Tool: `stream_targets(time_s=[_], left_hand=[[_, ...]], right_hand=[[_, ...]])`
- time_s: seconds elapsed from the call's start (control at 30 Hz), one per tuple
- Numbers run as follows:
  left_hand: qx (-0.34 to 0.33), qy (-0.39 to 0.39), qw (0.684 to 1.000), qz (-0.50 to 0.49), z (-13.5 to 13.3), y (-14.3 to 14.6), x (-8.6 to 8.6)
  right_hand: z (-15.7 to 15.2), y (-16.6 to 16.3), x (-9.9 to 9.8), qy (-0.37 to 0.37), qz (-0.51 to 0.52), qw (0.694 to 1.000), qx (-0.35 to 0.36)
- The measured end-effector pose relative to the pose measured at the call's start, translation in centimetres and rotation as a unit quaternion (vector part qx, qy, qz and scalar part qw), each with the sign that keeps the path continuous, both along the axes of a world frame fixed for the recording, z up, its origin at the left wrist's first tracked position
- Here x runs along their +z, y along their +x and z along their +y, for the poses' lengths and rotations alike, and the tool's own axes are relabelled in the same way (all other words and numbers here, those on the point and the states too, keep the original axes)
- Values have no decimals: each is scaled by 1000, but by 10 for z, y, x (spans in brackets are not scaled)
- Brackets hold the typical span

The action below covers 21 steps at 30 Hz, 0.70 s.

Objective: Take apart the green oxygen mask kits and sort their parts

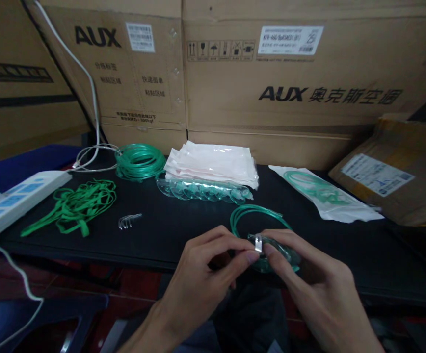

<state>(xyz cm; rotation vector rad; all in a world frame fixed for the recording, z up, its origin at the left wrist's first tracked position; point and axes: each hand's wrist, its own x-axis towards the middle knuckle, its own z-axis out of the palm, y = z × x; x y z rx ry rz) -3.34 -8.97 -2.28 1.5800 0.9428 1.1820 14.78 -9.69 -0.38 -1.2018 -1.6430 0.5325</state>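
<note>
Both hands meet at the near edge of a black table (183,230). My left hand (205,267) and my right hand (308,279) pinch a clear green plastic mask (277,255) between them. Their fingertips press on a small metal clip (258,243) on top of the mask. A loop of green tubing (252,215) runs from the mask back onto the table.
A row of nested clear masks (201,190) lies before a stack of white pouches (213,164). Coiled green tubing (139,161), green elastic straps (76,201), metal clips (128,220), a white power strip (14,198) and a packed pouch (327,198) surround them. Cardboard boxes (308,83) stand behind.
</note>
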Motion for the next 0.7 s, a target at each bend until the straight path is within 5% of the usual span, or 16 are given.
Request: stream_targets(time_s=[0.27, 0.7], left_hand=[[18, 44, 998, 30, -2, 1, -1], [53, 213, 970, 108, 1, -6, 2]], right_hand=[[-2, 6, -2, 36, -62, 997, 10], [1, 14, 4, -25, -97, 995, 24]])
